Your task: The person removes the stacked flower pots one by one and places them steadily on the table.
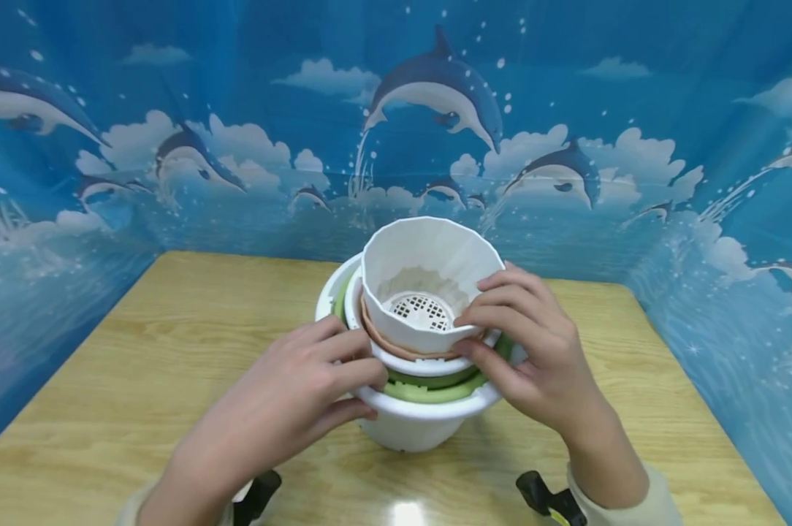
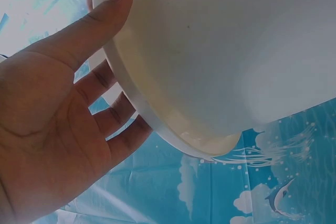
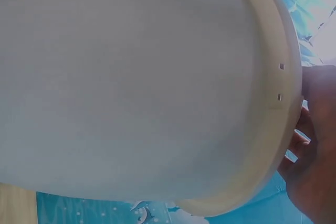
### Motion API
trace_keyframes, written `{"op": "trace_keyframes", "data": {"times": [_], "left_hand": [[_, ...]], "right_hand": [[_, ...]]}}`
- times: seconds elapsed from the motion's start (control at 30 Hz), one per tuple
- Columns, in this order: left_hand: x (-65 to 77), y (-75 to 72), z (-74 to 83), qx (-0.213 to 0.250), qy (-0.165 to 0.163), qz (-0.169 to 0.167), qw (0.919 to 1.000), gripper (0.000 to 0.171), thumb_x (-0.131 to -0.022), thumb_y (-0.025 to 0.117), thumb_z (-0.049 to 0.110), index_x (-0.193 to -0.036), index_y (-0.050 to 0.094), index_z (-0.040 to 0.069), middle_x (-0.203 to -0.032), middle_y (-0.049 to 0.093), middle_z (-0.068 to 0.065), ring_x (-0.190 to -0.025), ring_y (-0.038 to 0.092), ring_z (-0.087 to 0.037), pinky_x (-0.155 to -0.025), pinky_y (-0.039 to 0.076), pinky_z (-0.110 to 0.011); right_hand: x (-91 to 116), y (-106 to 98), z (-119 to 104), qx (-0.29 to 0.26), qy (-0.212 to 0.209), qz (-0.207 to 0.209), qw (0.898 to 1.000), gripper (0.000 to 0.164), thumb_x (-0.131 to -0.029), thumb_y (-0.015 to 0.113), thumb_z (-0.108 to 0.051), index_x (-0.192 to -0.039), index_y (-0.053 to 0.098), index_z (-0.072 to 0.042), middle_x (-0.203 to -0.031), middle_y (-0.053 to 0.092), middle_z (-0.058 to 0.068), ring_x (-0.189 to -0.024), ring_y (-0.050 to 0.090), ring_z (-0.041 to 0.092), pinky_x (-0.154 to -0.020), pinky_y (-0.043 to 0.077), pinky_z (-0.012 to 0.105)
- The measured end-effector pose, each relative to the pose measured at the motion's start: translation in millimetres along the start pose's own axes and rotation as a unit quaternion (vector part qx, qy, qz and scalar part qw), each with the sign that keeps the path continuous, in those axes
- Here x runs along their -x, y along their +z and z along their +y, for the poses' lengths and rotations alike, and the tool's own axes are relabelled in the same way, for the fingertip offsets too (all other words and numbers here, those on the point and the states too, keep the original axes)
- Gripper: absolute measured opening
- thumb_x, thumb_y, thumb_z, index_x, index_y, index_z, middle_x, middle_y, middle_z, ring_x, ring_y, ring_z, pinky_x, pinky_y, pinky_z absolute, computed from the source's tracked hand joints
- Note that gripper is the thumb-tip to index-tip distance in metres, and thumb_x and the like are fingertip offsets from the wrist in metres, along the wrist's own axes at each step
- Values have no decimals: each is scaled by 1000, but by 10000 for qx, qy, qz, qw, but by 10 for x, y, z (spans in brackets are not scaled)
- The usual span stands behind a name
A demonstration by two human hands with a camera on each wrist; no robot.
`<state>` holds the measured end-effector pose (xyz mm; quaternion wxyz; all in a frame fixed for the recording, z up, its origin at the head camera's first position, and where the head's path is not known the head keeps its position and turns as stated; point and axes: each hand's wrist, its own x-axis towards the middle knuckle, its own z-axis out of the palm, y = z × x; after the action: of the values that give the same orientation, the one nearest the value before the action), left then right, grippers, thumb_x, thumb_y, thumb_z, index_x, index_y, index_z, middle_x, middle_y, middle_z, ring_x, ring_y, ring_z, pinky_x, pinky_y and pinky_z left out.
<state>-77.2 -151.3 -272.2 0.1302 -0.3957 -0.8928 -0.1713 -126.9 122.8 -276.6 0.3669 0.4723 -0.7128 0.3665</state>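
Before me: one desk, yellowish wood grain. Standing directly on it: one large white pot, round, wide-rimmed.

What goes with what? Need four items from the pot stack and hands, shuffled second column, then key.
Column 1
1. innermost white pot
2. light green rim
3. left hand
4. right hand

Column 2
A. pinches the innermost white pot's edge
B. has a gridded base
C. grips the rim of the outer white pot
D. sits directly inside the outer white pot's rim

Pairs: 1-B, 2-D, 3-C, 4-A
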Motion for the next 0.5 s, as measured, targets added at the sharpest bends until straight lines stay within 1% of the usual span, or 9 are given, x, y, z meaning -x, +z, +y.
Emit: {"op": "trace_keyframes", "data": {"times": [0.2, 0.5], "left_hand": [[-3, 8, -6, 35, 3, 4, 10000, 23, -81, 80, 37, -96, 63, 33, -101, 55, 17, -96, 48, -7, -81, 49, -33], [-8, 10, -18, 90, 33, -11, 10000, 23, -82, 80, 37, -97, 64, 33, -102, 55, 17, -96, 48, -7, -81, 49, -33]], "right_hand": [[-8, 12, -13, 112, -27, -7, 9999, 27, -96, 68, -32, -91, 73, -6, -92, 70, 7, -104, 58, 34, -105, 40, 48], [-5, 21, -22, 204, -21, 82, 9998, 29, -96, 67, -34, -89, 73, -6, -89, 70, 7, -105, 58, 35, -105, 40, 49]]}}
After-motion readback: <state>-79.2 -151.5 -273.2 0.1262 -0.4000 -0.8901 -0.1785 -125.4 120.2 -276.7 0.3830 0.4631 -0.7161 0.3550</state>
